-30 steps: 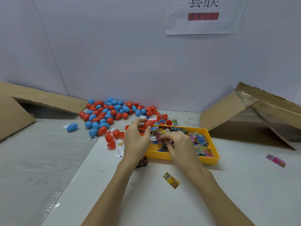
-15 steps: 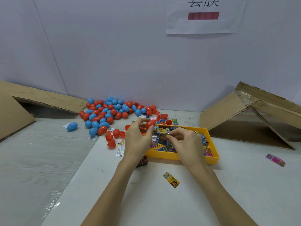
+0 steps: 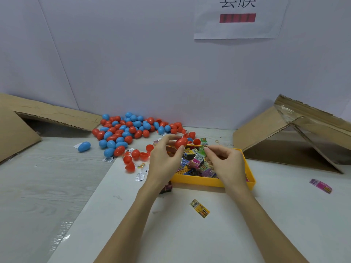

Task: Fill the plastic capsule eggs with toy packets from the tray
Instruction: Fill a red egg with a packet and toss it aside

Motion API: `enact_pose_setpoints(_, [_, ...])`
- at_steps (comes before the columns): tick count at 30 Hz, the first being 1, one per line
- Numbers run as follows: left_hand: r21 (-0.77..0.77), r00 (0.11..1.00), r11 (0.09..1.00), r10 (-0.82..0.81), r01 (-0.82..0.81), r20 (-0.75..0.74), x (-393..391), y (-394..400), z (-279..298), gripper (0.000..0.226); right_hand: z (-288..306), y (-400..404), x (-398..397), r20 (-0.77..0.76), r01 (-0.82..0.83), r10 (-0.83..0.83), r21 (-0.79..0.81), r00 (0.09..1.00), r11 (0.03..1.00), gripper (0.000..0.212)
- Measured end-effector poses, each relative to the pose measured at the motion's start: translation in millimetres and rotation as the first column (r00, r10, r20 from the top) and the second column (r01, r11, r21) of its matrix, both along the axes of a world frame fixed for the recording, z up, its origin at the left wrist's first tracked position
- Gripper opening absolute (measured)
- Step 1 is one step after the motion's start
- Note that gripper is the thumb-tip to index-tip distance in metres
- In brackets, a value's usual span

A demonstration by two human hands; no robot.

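One yellow tray [image 3: 212, 182] sits on the table. Beyond its far-left corner lie dozens of red and blue capsule eggs [image 3: 131, 130], too crowded to count. Two loose packets lie near the tray: one yellow [image 3: 199, 208] before it, one pink [image 3: 321, 185] to its right. Two cardboard boxes [image 3: 296, 133] flank it.

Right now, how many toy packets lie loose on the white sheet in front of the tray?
2: a yellow packet just in front of the yellow tray, and a pink packet far right. A dark item by the left wrist is partly hidden.

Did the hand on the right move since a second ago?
Yes. The right hand has lifted a green packet out of the yellow tray and moved toward the tray's far edge, closer to the red egg held by the left hand.
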State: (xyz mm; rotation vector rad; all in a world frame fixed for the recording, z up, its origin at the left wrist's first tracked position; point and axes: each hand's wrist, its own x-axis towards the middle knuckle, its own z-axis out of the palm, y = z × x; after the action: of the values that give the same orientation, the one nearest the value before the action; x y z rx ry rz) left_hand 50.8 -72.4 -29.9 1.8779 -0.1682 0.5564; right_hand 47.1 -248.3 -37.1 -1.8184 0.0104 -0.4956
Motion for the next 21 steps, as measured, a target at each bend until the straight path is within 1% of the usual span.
enact_pose_setpoints(2, [-0.022,0.999,0.999,-0.041,0.04,-0.011,-0.5,-2.1,0.5,0.028,1.0,-1.6,1.4,-0.052,-0.028,0.039,0.195,0.998,0.98,0.016])
enact_pose_setpoints(4, [-0.06,0.995,0.995,-0.084,0.082,-0.045,-0.9,-3.5,0.0,0.03,4.9,-1.6,0.0,-0.098,-0.07,0.128,0.454,0.987,0.888,0.019])
enact_pose_setpoints(5, [-0.075,0.993,0.993,-0.101,0.097,-0.057,-1.1,-4.0,-0.3,0.031,6.9,-1.3,-0.7,-0.107,-0.083,0.168,0.548,0.98,0.833,0.02])
enact_pose_setpoints(7, [-0.085,0.991,0.989,-0.125,0.12,-0.055,-1.9,-5.0,-0.2,0.03,9.2,-1.0,-1.3,-0.114,-0.096,0.217,0.637,0.969,0.765,0.022])
enact_pose_setpoints(9, [-0.103,0.987,0.983,-0.158,0.154,-0.03,-3.8,-6.4,0.9,0.028,10.2,-0.7,-1.7,-0.107,-0.111,0.246,0.678,0.963,0.727,0.023])
enact_pose_setpoints(13, [-0.113,0.98,0.976,-0.192,0.185,-0.06,-6.0,-8.8,1.5,0.023,9.6,-0.7,-1.0,-0.096,-0.13,0.266,0.687,0.959,0.715,0.024])
enact_pose_setpoints(16, [-0.199,0.963,0.953,-0.251,0.228,-0.096,-7.2,-10.5,3.3,0.02,9.0,1.4,0.2,-0.098,-0.155,0.303,0.689,0.948,0.708,0.024])
enact_pose_setpoints(17, [-0.222,0.959,0.946,-0.265,0.238,-0.101,-7.8,-11.2,4.0,0.021,9.0,2.8,0.2,-0.1,-0.164,0.313,0.681,0.944,0.713,0.025])
enact_pose_setpoints(19, [-0.228,0.967,0.949,-0.243,0.219,-0.081,-8.0,-11.8,3.8,0.021,8.1,4.9,0.0,-0.112,-0.181,0.329,0.65,0.938,0.738,0.025])
enact_pose_setpoints(20, [-0.217,0.975,0.956,-0.216,0.198,-0.059,-7.5,-11.4,2.9,0.018,8.0,5.7,-0.8,-0.124,-0.19,0.335,0.621,0.934,0.76,0.026])
enact_pose_setpoints(21, [-0.198,0.981,0.964,-0.188,0.177,-0.037,-6.7,-10.6,1.6,0.014,8.5,6.4,-2.0,-0.14,-0.204,0.334,0.559,0.932,0.804,0.028])
